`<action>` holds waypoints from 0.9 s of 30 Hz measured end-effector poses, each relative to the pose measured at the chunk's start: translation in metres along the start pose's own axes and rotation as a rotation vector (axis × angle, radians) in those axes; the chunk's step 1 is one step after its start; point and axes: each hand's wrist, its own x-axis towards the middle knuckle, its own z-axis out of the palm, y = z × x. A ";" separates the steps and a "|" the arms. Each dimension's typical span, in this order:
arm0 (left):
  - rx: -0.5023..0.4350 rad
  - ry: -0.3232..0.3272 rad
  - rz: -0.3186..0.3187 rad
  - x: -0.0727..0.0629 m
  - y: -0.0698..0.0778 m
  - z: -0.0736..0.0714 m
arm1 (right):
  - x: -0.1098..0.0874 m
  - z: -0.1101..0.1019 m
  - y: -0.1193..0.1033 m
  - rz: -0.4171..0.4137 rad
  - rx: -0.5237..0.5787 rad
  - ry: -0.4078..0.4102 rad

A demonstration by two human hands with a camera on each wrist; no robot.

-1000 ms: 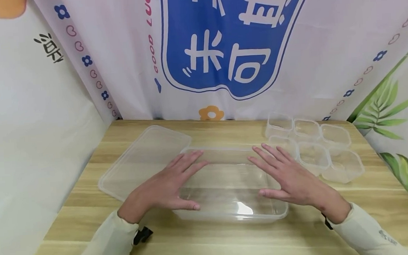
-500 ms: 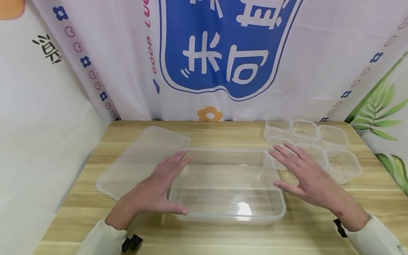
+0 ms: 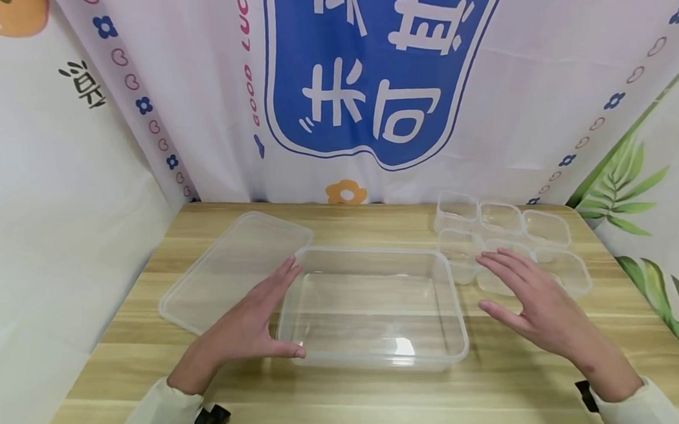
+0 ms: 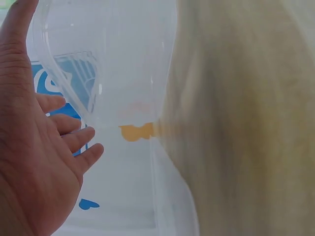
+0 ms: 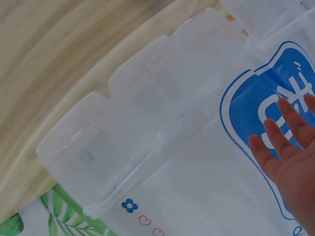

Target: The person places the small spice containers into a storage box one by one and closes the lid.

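Observation:
A large clear plastic box (image 3: 378,360) with no lid on it stands in the middle of the wooden table. My left hand (image 3: 247,321) is at its left side, fingers spread and thumb near the front left corner; whether it touches the rim I cannot tell. Free of any object, my right hand (image 3: 540,303) hovers with fingers extended in front of several small clear containers (image 3: 550,228), partly covering them. In the left wrist view the left hand (image 4: 39,147) has its palm and loose fingers beside the box wall. The right wrist view shows the right hand (image 5: 295,157) holding nothing.
A flat translucent lid (image 3: 232,270) lies on the table (image 3: 351,409) to the left of the box, one corner close to it. A printed curtain (image 3: 216,103) hangs along the table's back edge, with more cloth on both sides.
Both hands have drawn apart from above the box, the left one leftward and the right one rightward toward the small containers. The box and lid keep their places on the table.

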 end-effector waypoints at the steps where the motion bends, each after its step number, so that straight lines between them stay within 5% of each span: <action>1: -0.006 -0.003 -0.012 -0.001 0.000 0.001 | -0.002 -0.001 0.002 0.006 -0.002 0.005; 27: -0.004 -0.059 -0.095 -0.006 -0.003 0.003 | -0.045 -0.018 0.058 0.243 -0.032 0.076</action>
